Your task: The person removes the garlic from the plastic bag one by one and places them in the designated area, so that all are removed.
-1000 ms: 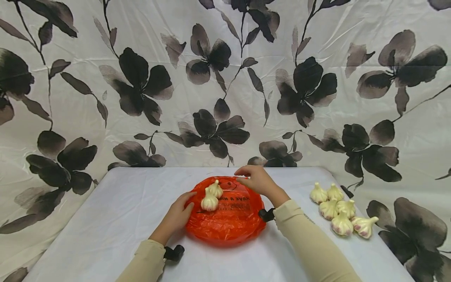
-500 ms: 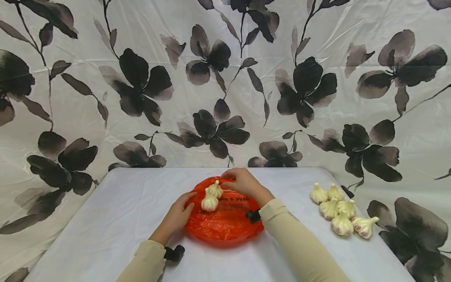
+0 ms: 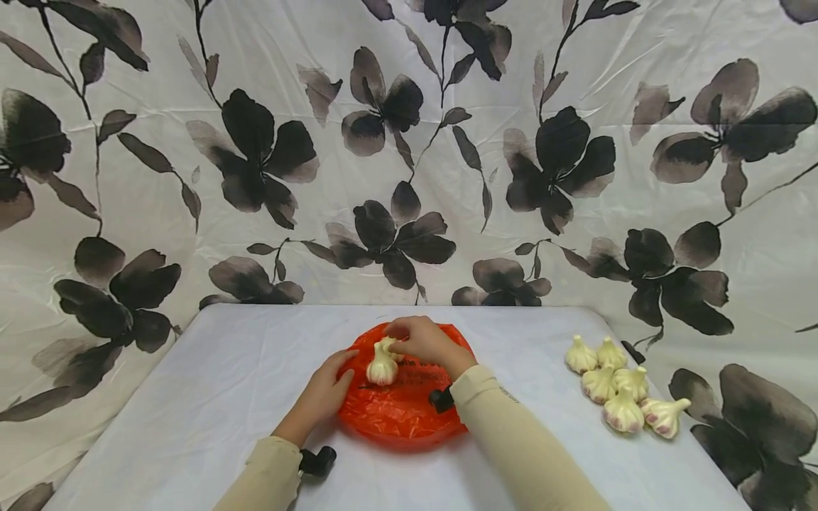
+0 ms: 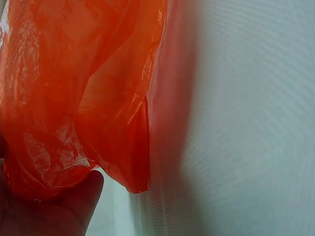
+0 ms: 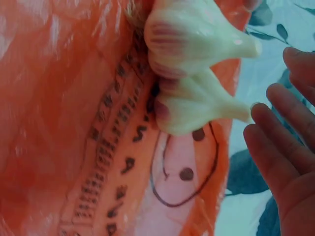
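Note:
Two garlic bulbs [image 3: 382,367] lie close together on a round, puffed-up orange-red plastic bag [image 3: 402,415] on the table. The bag shows black mirrored lettering and a smiley face. At its left side my left hand [image 3: 322,392] holds the edge; the bulging plastic sits between thumb [image 4: 93,194] and fingers. Over the far part of the bag reaches my right hand [image 3: 427,342], covering part of the rear garlic bulb. In the right wrist view its fingers are extended, one fingertip right at the stem of a garlic bulb [image 5: 192,103].
Several more garlic bulbs [image 3: 623,408] are grouped near the right edge of the white-covered table [image 3: 192,397]. Behind it hangs a floral cloth [image 3: 383,234]. Black wrist cameras [image 3: 318,461] sit at the cuffs.
My right hand has moved left and slightly nearer across the bag, from its far right edge to the garlic bulbs. My left hand has stayed at the bag's left side.

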